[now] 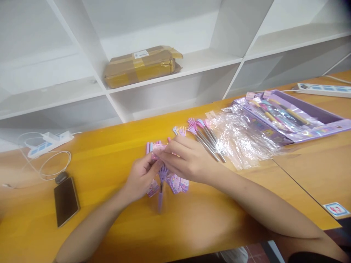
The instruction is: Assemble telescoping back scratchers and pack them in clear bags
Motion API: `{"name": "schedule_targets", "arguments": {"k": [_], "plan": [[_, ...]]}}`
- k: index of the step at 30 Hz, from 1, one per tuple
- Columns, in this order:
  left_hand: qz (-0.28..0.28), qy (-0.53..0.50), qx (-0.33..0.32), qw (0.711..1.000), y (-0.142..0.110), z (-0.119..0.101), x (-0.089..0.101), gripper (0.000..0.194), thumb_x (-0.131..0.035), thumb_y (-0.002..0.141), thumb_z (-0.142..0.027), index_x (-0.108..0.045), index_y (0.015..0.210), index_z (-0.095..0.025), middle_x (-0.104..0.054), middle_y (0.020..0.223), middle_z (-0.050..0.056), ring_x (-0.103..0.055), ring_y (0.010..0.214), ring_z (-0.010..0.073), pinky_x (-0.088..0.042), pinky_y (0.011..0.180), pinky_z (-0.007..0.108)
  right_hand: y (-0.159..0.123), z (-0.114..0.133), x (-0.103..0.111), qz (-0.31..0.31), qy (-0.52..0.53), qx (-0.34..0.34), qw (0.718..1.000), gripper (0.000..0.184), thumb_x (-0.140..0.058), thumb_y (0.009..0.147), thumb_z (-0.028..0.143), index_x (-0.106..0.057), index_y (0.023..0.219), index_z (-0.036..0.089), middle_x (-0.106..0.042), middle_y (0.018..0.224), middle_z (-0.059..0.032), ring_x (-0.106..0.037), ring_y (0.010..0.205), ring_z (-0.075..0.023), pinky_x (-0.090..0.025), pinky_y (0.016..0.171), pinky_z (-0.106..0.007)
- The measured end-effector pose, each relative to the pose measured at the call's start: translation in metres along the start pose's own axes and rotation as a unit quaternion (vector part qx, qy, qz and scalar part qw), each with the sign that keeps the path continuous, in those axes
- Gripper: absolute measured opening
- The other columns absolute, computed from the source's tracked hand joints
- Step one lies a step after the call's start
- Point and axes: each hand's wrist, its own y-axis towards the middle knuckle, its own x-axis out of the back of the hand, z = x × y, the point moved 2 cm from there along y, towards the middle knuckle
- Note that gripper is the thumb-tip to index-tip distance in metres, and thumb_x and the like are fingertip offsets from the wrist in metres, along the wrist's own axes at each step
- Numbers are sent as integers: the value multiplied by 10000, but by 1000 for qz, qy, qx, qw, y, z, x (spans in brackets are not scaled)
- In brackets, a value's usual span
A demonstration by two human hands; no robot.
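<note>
My left hand [142, 178] and my right hand [184, 159] meet over the middle of the orange table [109, 153]. Both pinch a small pink paper tag [159, 148] between fingers and thumbs. Under them lies a purple pen with a hand-shaped top [161, 188] and a fan of pink printed cards [178, 183]. A few pastel stick ends [150, 147] show just behind the tag. Several more pens with hand-shaped tops and metal shafts [204, 138] lie to the right of my right hand.
Crumpled clear wrappers [244, 140] and an open purple box of packed pens [296, 117] sit at the right. A dark phone [65, 201], a power strip [49, 143] and white cable lie left. A taped brown parcel [142, 65] rests on the white shelving behind.
</note>
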Motion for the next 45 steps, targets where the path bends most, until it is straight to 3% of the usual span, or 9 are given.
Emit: {"name": "schedule_targets", "arguments": {"k": [7,17,19,22,24,26,30,35,45], "plan": [[-13,-70,-15,997,0,-1,-2,291,-642,1031,-436,-751,1109,-178,-717,997,59,-627,926,196,-505,821,275,-4,-2,2,-14,-25,79,996,160,-607,1021,239,-707,1145,224,-684,949,-47,-561,815,-197,-398,635,-392],[-30,-127,0,991,0,5,-2,338,-685,1005,-437,-760,1220,-187,-768,1078,85,-693,949,215,-554,858,314,-15,-25,3,-9,9,91,996,109,-618,1004,313,-697,928,306,-671,868,-11,-553,771,-189,-361,625,-403],[-27,-133,14,991,-1,5,-2,351,-692,998,-448,-753,1213,-178,-777,1059,95,-715,919,218,-569,853,328,-14,-27,4,-69,-2,33,997,203,-590,1005,319,-640,815,271,-643,793,-19,-527,715,-187,-343,627,-399],[-27,-145,32,989,-1,3,-3,383,-698,990,-473,-736,1204,-157,-791,1048,119,-749,875,226,-596,865,366,-9,-26,5,-113,93,-164,976,281,-505,1054,331,-568,798,233,-602,742,-25,-515,687,-173,-377,657,-376],[-23,-149,33,988,-1,3,-4,378,-692,994,-477,-729,1184,-152,-796,1047,126,-760,854,226,-608,865,377,-5,-22,2,-45,225,-276,934,325,-478,1090,387,-562,827,217,-596,732,-7,-529,670,-147,-399,640,-330],[-22,-148,34,988,-1,4,-4,368,-696,992,-470,-723,1189,-160,-799,1045,118,-765,862,227,-611,880,378,-2,-16,-2,32,311,-323,893,404,-520,1084,469,-543,777,208,-561,677,25,-499,615,-116,-365,583,-285],[-33,-145,18,989,-1,10,-4,388,-648,1015,-516,-740,1192,-183,-785,1015,84,-741,870,212,-592,865,336,-1,-7,-10,73,329,-320,886,457,-628,1033,474,-532,689,190,-502,594,61,-431,558,-82,-313,568,-263],[-64,-94,6,993,-2,12,-4,385,-671,997,-538,-771,1029,-168,-739,882,48,-664,754,160,-536,693,249,-3,1,-19,106,406,-314,852,400,-587,1061,401,-562,726,184,-601,598,54,-487,532,-74,-328,546,-236],[-87,-112,36,989,-4,24,-5,414,-641,1008,-554,-717,945,-153,-703,793,53,-655,713,174,-517,609,248,-1,4,-16,125,506,-311,795,264,-592,1058,370,-560,860,199,-655,679,35,-574,592,-104,-424,584,-230]]}}
